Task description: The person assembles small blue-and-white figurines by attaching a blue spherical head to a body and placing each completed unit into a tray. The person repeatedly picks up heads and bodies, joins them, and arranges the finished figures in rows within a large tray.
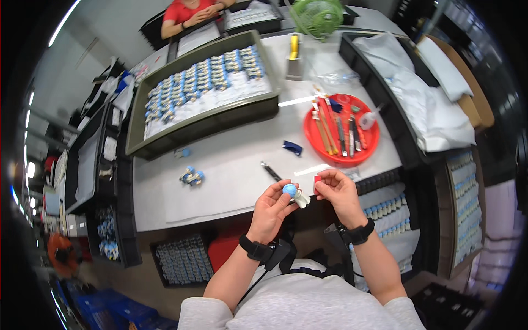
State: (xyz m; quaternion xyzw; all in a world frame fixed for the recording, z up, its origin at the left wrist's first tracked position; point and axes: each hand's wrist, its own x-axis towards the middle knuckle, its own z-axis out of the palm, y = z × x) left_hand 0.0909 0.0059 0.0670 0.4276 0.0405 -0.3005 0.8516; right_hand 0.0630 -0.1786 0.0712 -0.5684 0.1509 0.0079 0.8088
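My left hand (265, 215) pinches a small figurine (300, 198) with a round light-blue top and a white body, held tilted over the table's near edge. Between the fingers of my right hand (344, 199) is a small flat red piece (317, 186), close to the figurine but apart from it. What the red piece is cannot be made out. Just beyond my left hand lies a dark pen-like tool (270, 171). A dark blue scrap of cloth (292, 148) is farther back. Several small blue-and-white figurines (192, 176) lie in a cluster on the left of the table.
A red round tray (313, 147) of brushes and tools stands right of centre. An olive crate (206, 125) with rows of figurines fills the back left. Behind are a yellow tape dispenser (295, 58) and a green fan (318, 17). Black crates flank the table; another person (192, 12) sits opposite.
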